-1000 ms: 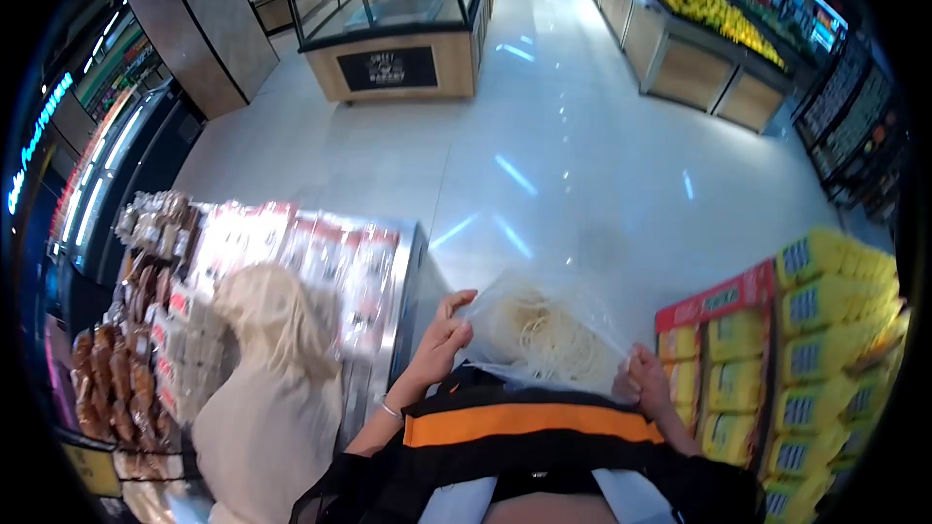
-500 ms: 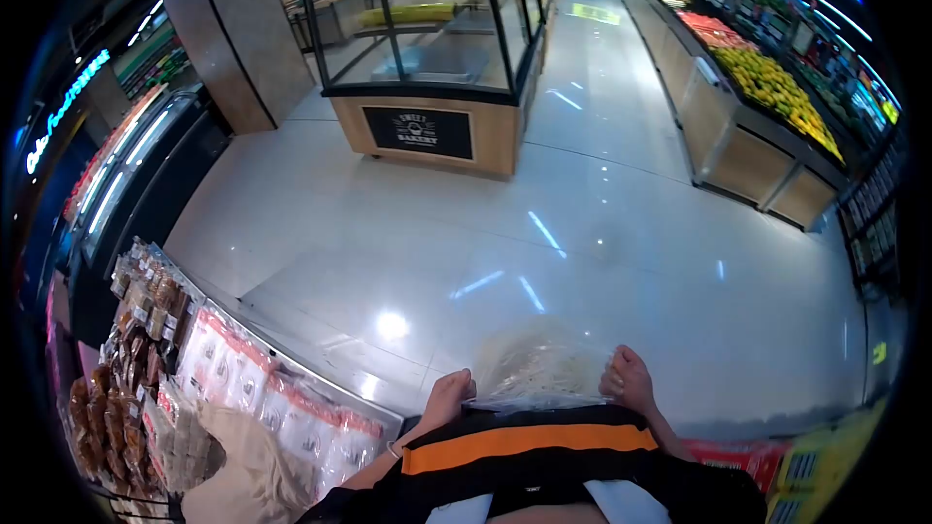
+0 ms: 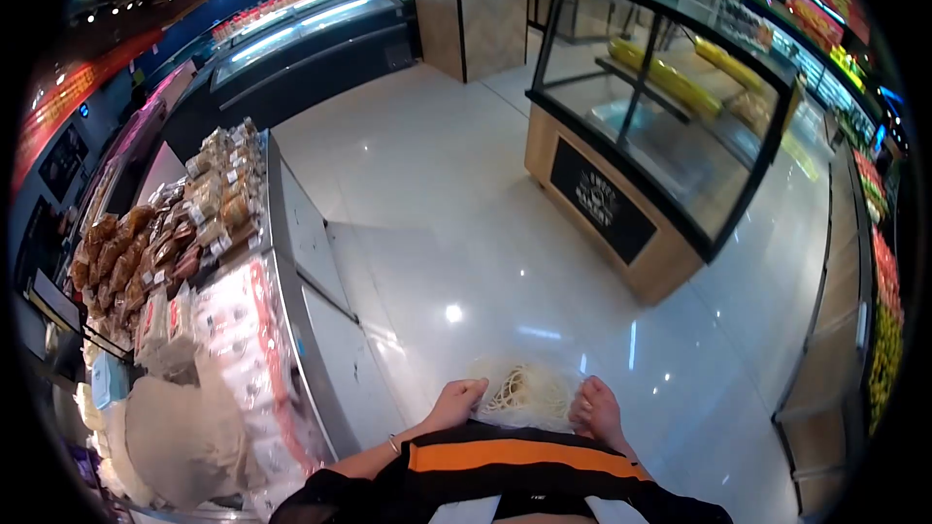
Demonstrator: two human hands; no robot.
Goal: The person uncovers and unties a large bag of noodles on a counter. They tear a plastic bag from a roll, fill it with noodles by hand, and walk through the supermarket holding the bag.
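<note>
A clear plastic bag (image 3: 527,394) with pale, noodle-like strands inside hangs in front of my waist. My left hand (image 3: 454,404) has its fingers closed on the bag's left edge, and a thin bracelet circles that wrist. On the opposite edge, my right hand (image 3: 595,409) is closed in a fist-like grip. The bag is stretched between both hands, its lower part over the shiny floor. What exactly the strands are, I cannot make out.
To my left runs a counter with white-and-pink packages (image 3: 238,330), packed brown goods (image 3: 131,257) and a beige cloth (image 3: 184,432). A glass bakery case (image 3: 650,107) stands ahead right. A pillar (image 3: 476,10) rises behind, and fruit stands (image 3: 885,277) line the far right.
My view has turned left, so the bakery case and fruit stands sit further right and more of the left counter shows. Both hands still hold the bag, whose strands now show more clearly.
</note>
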